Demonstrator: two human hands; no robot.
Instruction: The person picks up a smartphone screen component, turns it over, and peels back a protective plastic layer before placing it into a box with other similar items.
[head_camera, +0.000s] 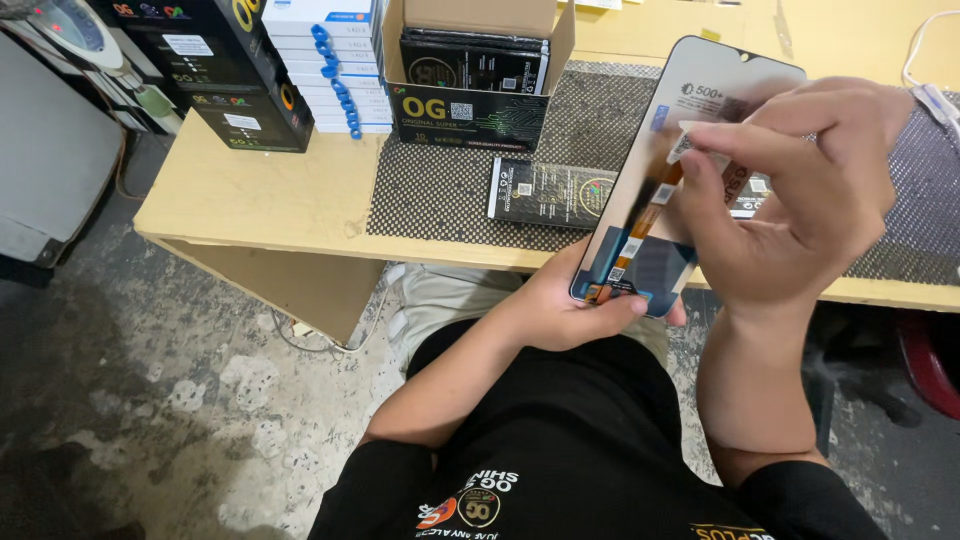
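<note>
1. Table edge (300, 232) runs just beyond both hands, w/ its near corner off to the left; hands hang in front of it, over the person's lap, not resting on anything.
2. Open room: bare concrete floor (150, 380) well to the left of the L hand, nothing lying there. Right of the R hand it's tighter, w/ a red rounded thing (935, 365) low by the wrist, only partly in view.
3. Dotted mat (440, 190) covers the tabletop beyond the hands; a flat black pkg (545, 190) lies on it just behind the L hand's side.
4. Open carton (475, 90) of black pkgs stands farther back, w/ a white box stack (320, 60) and black boxes (240, 80) to its left, all well apart from the hands.
5. Phone screen panel (680, 130) is held upright, tilted, betw. both hands, back side facing the camera.
6. L hand (560, 305) grips the panel's bottom end, thumb pressed along the lower edge, fingers curled behind.
7. R hand (800, 190) is in front of the panel's mid part, thumb and forefinger pinching a small sticker/tab (700, 140) by the orange flex strip (650, 215); other fingers curled loosely.
</note>
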